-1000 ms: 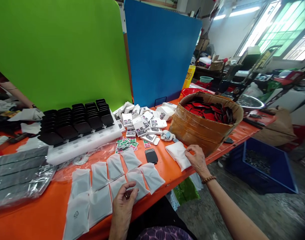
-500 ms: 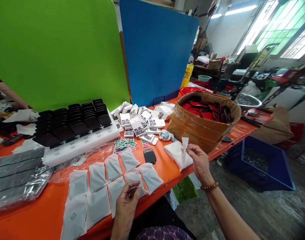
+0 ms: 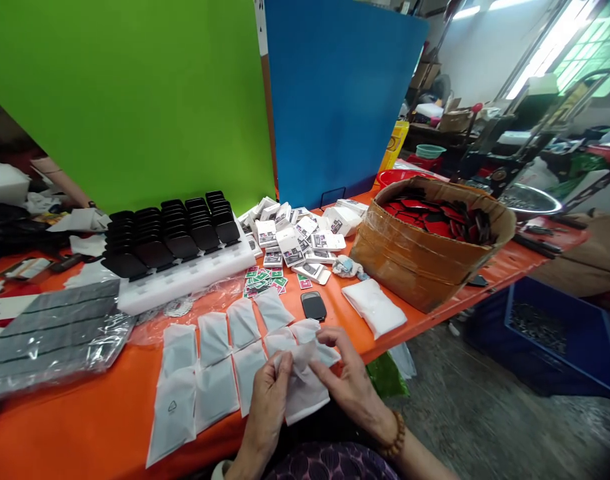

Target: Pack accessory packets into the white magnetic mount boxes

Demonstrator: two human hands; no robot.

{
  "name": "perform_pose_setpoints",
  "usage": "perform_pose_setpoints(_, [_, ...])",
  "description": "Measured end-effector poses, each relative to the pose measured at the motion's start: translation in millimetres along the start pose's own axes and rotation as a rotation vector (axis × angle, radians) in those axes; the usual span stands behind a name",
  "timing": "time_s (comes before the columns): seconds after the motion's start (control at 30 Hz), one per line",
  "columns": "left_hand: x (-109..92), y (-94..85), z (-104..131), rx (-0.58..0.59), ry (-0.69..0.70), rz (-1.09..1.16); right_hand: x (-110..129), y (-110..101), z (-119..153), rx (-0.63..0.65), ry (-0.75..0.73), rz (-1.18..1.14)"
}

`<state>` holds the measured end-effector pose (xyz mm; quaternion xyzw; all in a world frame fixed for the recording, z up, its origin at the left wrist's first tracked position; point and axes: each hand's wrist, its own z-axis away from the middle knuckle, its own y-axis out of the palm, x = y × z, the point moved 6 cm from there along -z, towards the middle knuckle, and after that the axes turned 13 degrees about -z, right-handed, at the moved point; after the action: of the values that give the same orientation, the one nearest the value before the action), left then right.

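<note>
A translucent white pouch (image 3: 307, 395) hangs in front of me over the table's near edge. My left hand (image 3: 267, 410) pinches its left upper edge between thumb and fingers. At the upper right of the same pouch, my right hand (image 3: 359, 387) has thumb and forefinger on the crumpled opening, with a beaded bracelet at the wrist. Just behind lie two rows of similar pouches (image 3: 217, 390), partly covered by my hands. A black flat rounded case (image 3: 313, 306) rests beyond them. To the right sits a stack of white pouches (image 3: 377, 308).
Small white boxes (image 3: 292, 237) are heaped at the back, near scattered printed cards (image 3: 265, 281). Black plates stand in a white foam tray (image 3: 185, 283). A cardboard box (image 3: 405, 253) of red and black pieces stands right; a blue bin (image 3: 489, 353) is below.
My right hand has carried a pouch from the stack to the middle. My left hand has taken hold of it. The view has turned slightly left.
</note>
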<state>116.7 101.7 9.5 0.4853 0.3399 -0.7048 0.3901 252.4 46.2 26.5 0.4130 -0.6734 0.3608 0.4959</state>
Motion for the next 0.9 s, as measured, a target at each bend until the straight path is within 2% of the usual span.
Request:
perform_pose_setpoints(0.07, [6.0, 1.1, 3.9, 0.069, -0.045, 0.047, -10.9, -3.7, -4.1, 0.026, 0.192, -0.15])
perform_pose_setpoints(0.17, [10.0, 5.2, 10.5, 0.129, -0.083, 0.131, -22.9, 10.4, -1.6, 0.214, 0.453, -0.444])
perform_pose_setpoints(0.2, [10.9, 6.6, 11.9, 0.145, -0.092, 0.152, -25.3, 15.5, 0.9, 0.247, 0.512, -0.523])
perform_pose_setpoints(0.27, [11.5, 6.8, 12.7, 0.155, -0.085, 0.171, -29.8, 20.9, 4.9, 0.236, 0.569, -0.602])
perform_pose_setpoints(0.37, [11.7, -2.7, 11.1, 0.078, -0.052, 0.184, -33.7, 21.7, 7.6, 0.208, 0.518, -0.528])
perform_pose_setpoints(0.43, [12.5, -11.4, 10.8, -0.004, -0.054, 0.216, -35.5, 22.0, 9.1, 0.235, 0.483, -0.43])
perform_pose_setpoints(0.5, [12.8, -14.9, 12.2, -0.033, -0.071, 0.276, -36.5, 22.6, 10.7, 0.256, 0.469, -0.362])
perform_pose_setpoints(0.7, [15.2, -1.1, 18.6, 0.088, -0.161, 0.546, -34.3, 28.7, 16.5, 0.268, 0.478, -0.39])
perform_pose_setpoints(0.8, [19.3, -0.4, 16.8, 0.177, -0.167, 0.429, -34.4, 27.9, 17.6, 0.32, 0.468, -0.366])
perform_pose_setpoints(0.9, [19.6, -9.0, 11.2, 0.217, -0.086, 0.088, -35.0, 22.3, 10.3, 0.483, 0.409, -0.229])
